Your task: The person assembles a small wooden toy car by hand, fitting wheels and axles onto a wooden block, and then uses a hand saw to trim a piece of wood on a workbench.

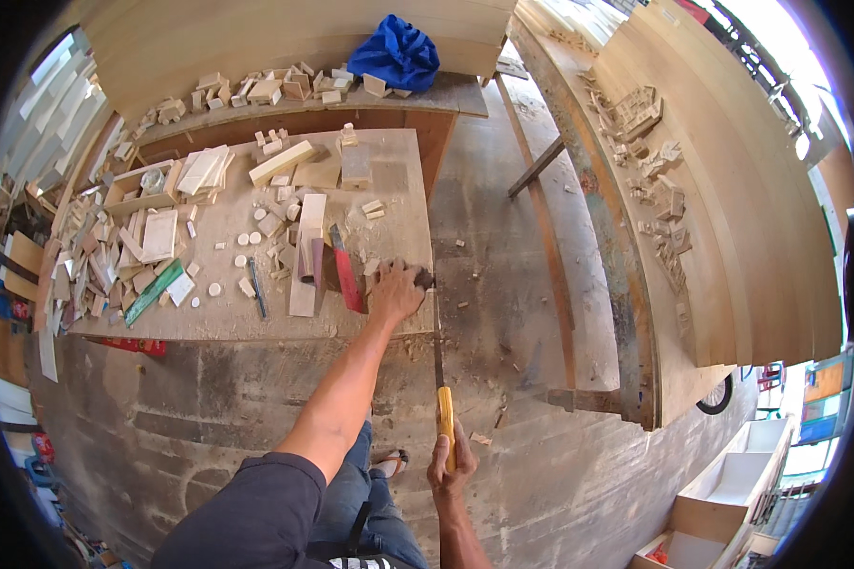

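Note:
At the right edge of the wooden worktable (342, 327), my left hand (399, 292) bends its fingers over a small dark piece (424, 278) and holds it down. Its exact shape is mostly covered by the hand. My right hand (452, 467), lower down and off the table, grips the yellow handle (445, 417) of a tool with a long thin dark blade. The blade (438, 346) runs up past the table edge to the dark piece; seen so narrowly, it could be a saw or a file. A red-and-dark hand tool (347, 277) lies left of my left hand.
Wood offcuts (95, 251), a green strip (155, 292), a small wooden box (142, 190) and round white discs lie across the table. A blue cloth bundle (396, 55) sits on the back bench. A long bench with wooden parts (636, 114) stands at right, open wooden boxes (731, 474) below it.

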Action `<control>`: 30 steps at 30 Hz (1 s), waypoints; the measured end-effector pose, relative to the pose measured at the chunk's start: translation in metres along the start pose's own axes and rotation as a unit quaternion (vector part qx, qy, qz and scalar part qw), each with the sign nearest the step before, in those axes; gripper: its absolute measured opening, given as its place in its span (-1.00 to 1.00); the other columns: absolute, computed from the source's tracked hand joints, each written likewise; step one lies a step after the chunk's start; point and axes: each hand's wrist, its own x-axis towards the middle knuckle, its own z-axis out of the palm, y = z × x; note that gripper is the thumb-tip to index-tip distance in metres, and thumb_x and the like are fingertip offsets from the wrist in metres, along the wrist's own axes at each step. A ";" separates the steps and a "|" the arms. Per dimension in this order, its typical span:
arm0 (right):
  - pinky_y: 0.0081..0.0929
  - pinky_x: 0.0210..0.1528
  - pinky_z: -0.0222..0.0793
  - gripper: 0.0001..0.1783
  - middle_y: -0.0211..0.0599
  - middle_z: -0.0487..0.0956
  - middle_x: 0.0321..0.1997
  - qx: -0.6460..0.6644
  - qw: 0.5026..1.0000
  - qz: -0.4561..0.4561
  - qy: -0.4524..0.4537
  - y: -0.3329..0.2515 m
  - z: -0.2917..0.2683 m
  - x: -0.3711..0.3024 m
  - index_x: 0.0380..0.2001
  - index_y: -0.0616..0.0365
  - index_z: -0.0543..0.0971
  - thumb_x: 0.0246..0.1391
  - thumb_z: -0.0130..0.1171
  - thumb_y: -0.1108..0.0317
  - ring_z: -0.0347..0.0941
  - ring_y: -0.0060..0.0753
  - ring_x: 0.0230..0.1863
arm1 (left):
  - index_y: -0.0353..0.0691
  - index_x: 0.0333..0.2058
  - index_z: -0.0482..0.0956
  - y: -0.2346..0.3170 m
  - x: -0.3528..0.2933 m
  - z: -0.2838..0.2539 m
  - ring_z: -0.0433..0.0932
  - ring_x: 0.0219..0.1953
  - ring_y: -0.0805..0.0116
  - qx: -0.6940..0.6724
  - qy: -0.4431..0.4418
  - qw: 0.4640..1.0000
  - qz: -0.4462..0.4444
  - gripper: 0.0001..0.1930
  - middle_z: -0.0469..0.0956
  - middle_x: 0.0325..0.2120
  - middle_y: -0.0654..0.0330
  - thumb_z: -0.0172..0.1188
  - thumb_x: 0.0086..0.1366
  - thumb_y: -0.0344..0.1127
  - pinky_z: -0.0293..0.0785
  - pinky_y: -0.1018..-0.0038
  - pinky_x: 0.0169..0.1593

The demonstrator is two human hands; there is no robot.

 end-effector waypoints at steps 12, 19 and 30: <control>-0.55 -0.44 0.37 -0.61 -0.29 0.53 -0.50 -0.040 0.999 -0.011 0.013 -0.009 0.001 0.023 0.14 0.28 0.53 0.28 0.10 0.41 0.40 -0.56 -0.53 | 0.06 0.00 0.66 0.002 0.002 -0.003 0.35 0.16 -0.07 -0.006 -0.009 1.000 -0.012 -0.65 0.46 0.02 0.05 0.13 0.25 -0.15 0.26 0.00 0.23; -0.51 -0.08 0.47 -0.61 -0.03 0.70 -0.14 -0.002 1.000 -0.015 -0.003 -0.005 -0.012 -0.010 0.11 0.39 0.53 0.32 0.04 0.38 0.60 -0.47 -0.19 | 0.06 0.00 0.66 -0.001 0.002 -0.004 0.36 0.15 -0.08 0.017 0.008 1.000 -0.013 -0.63 0.47 0.00 0.08 0.15 0.20 -0.22 0.27 -0.02 0.21; -0.58 -0.43 0.36 -0.61 -0.35 0.50 -0.52 -0.028 0.999 -0.027 0.001 -0.002 -0.006 0.010 0.15 0.28 0.53 0.28 0.09 0.42 0.40 -0.61 -0.50 | 0.13 0.00 0.66 -0.009 0.004 0.011 0.31 0.19 -0.12 0.007 0.006 1.000 -0.002 -0.64 0.46 0.03 0.08 0.19 0.21 -0.13 0.23 -0.06 0.23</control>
